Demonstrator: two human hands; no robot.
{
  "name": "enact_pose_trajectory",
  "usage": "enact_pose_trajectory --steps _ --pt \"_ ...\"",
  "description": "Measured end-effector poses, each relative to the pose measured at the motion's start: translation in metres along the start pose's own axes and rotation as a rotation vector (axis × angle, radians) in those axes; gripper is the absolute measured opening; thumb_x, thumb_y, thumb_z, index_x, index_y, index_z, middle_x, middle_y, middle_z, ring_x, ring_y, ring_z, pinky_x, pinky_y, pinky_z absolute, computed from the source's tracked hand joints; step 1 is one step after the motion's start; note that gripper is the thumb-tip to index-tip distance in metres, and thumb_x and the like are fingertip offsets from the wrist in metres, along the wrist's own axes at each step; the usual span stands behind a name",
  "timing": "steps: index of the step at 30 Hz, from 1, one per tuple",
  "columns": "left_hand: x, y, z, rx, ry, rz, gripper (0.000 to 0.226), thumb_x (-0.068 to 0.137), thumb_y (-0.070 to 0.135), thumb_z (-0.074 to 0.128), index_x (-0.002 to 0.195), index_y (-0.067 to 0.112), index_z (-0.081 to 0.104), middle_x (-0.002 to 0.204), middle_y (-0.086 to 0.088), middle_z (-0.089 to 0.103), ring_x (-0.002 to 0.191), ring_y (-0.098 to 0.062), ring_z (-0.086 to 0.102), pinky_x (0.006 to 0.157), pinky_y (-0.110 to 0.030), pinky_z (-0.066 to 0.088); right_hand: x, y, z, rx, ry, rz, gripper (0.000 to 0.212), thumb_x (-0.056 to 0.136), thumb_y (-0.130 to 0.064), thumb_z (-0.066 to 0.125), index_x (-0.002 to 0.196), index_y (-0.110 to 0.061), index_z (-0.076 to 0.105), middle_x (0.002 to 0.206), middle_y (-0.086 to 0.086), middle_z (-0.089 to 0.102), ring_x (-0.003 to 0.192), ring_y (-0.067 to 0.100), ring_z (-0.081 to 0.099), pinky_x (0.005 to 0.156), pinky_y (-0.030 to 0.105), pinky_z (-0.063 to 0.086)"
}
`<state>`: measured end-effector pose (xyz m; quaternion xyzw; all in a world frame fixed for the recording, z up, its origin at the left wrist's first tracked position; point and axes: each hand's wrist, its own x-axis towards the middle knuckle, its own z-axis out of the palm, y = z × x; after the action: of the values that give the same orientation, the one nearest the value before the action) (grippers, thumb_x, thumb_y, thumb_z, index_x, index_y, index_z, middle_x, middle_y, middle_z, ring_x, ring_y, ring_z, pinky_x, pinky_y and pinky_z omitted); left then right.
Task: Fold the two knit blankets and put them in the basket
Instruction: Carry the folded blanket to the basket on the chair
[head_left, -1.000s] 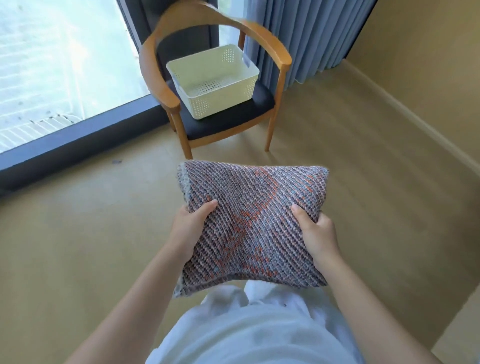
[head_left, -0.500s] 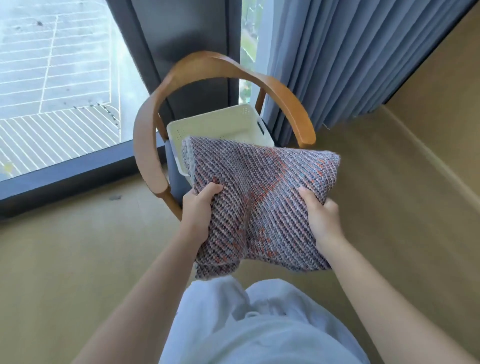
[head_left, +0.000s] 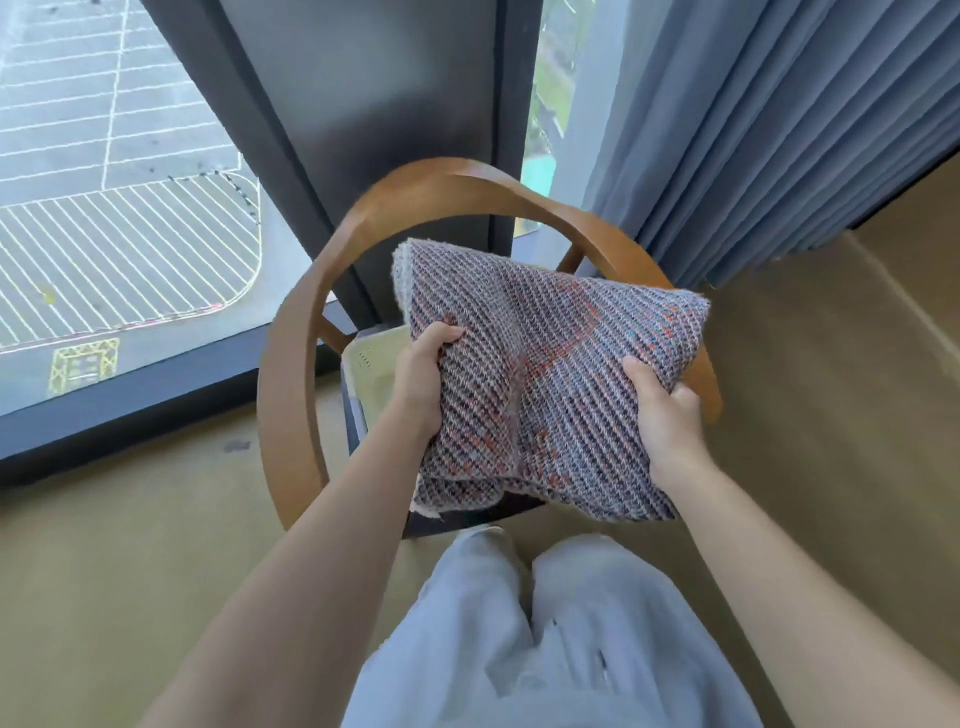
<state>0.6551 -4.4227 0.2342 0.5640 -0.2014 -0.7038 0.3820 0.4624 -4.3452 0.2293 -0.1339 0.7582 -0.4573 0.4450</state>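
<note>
Tan floor (head_left: 130, 571): runs under everything; no second blanket lies on the part I can see.
Window (head_left: 104, 182): fills the upper left.
Grey-blue curtain (head_left: 753, 130): hangs at the window's right.
Wooden chair (head_left: 291, 395): curved back rail, dark seat mostly covered.
Knit blanket (head_left: 561, 374), grey with orange flecks: folded into a thick rectangular pad and held over the chair seat, inside the sweep of the rail. I judge the folding of this one finished.
Basket (head_left: 374, 364), cream plastic: sits on the seat with only one corner showing past the blanket's left edge. The rest is hidden, so I cannot tell whether the other blanket is already inside, nor whether the held one touches the rim.
Left grip (head_left: 426, 374): thumb on top, fingers curled under the blanket's left edge, holding it.
Right grip (head_left: 660, 410): same hold on the near right edge.
Status, by my reading: one blanket is folded and poised over the basket, not yet released. The second is out of view, its state unknown.
</note>
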Motion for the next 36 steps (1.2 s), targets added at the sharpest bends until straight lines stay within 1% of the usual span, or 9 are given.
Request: enact_pose_trajectory --steps 4,8,12,16,22,25,28,30,36 --pt "0.048 0.017 0.023 -0.013 -0.071 -0.045 0.017 0.087 0.015 0.046 0.096 0.008 0.058 0.095 -0.013 0.065 0.081 -0.028 0.062 0.084 -0.042 0.05 0.047 -0.02 0.014 0.01 0.04 0.033 0.024 0.085 -0.037 0.063 0.101 -0.02 0.056 0.1 0.0 0.064 0.096 0.023 0.061 0.092 0.039 0.048" --pt "0.09 0.018 0.044 -0.051 -0.102 -0.04 0.016 0.086 0.014 0.044 0.093 0.01 0.058 0.09 -0.009 0.067 0.081 -0.026 0.063 0.08 -0.039 0.051 0.09 -0.029 0.022 -0.004 0.058 0.088 0.028 0.085 -0.039 0.062 0.102 -0.018 0.055 0.092 -0.002 0.062 0.084 0.017 0.06 0.082 0.033 0.046" --pt "0.115 0.012 0.061 -0.041 -0.114 -0.086 0.014 0.086 0.014 0.044 0.088 0.009 0.058 0.077 -0.005 0.07 0.075 -0.023 0.063 0.076 -0.036 0.053 0.119 -0.027 0.02 -0.03 0.075 0.128 0.035 0.083 -0.043 0.062 0.107 -0.017 0.059 0.105 0.001 0.066 0.092 0.021 0.062 0.087 0.035 0.048" --pt "0.139 0.004 0.055 0.0 -0.017 -0.115 0.02 0.079 0.019 0.052 0.094 0.007 0.058 0.096 -0.012 0.067 0.086 -0.029 0.063 0.086 -0.043 0.05 0.14 -0.017 0.025 -0.058 0.062 0.144 0.038 0.083 -0.042 0.062 0.111 -0.017 0.059 0.107 0.001 0.065 0.094 0.02 0.062 0.082 0.033 0.047" --pt "0.149 -0.029 -0.02 0.334 0.388 -0.199 0.05 0.065 0.03 0.058 0.111 0.011 0.056 0.109 -0.005 0.064 0.097 -0.023 0.059 0.083 -0.039 0.045 0.154 0.024 0.053 -0.353 -0.018 -0.046 0.041 0.083 -0.041 0.061 0.114 -0.015 0.059 0.111 -0.002 0.064 0.101 0.017 0.06 0.084 0.031 0.046" --pt "0.142 -0.046 -0.066 0.415 0.505 -0.288 0.038 0.075 0.024 0.056 0.111 0.012 0.051 0.104 -0.004 0.061 0.09 -0.019 0.058 0.082 -0.039 0.045 0.154 0.05 0.072 -0.552 -0.128 -0.133 0.044 0.084 -0.046 0.058 0.114 -0.013 0.058 0.113 0.002 0.064 0.103 0.021 0.059 0.091 0.035 0.048" --pt "0.14 -0.064 -0.098 0.54 0.524 -0.28 0.002 0.084 0.019 0.052 0.084 0.021 0.051 0.084 0.001 0.06 0.082 -0.021 0.059 0.084 -0.04 0.048 0.16 0.066 0.088 -0.72 -0.195 -0.154 0.047 0.086 -0.048 0.055 0.115 -0.01 0.055 0.114 0.007 0.064 0.104 0.027 0.058 0.092 0.039 0.047" --pt "0.145 -0.075 -0.109 0.738 0.495 -0.28 0.014 0.086 0.023 0.051 0.072 0.02 0.048 0.076 -0.002 0.058 0.077 -0.021 0.058 0.076 -0.04 0.051 0.168 0.069 0.095 -0.922 -0.19 -0.211 0.048 0.087 -0.048 0.052 0.11 -0.006 0.052 0.108 0.014 0.063 0.099 0.036 0.058 0.085 0.041 0.048" --pt "0.166 -0.089 -0.109 1.411 0.341 -0.404 0.018 0.093 0.021 0.049 0.082 0.006 0.051 0.066 -0.006 0.051 0.057 -0.021 0.051 0.055 -0.03 0.047 0.194 0.082 0.112 -1.493 -0.247 -0.501 0.048 0.093 -0.045 0.047 0.108 0.001 0.043 0.101 0.023 0.062 0.091 0.04 0.061 0.064 0.036 0.038"
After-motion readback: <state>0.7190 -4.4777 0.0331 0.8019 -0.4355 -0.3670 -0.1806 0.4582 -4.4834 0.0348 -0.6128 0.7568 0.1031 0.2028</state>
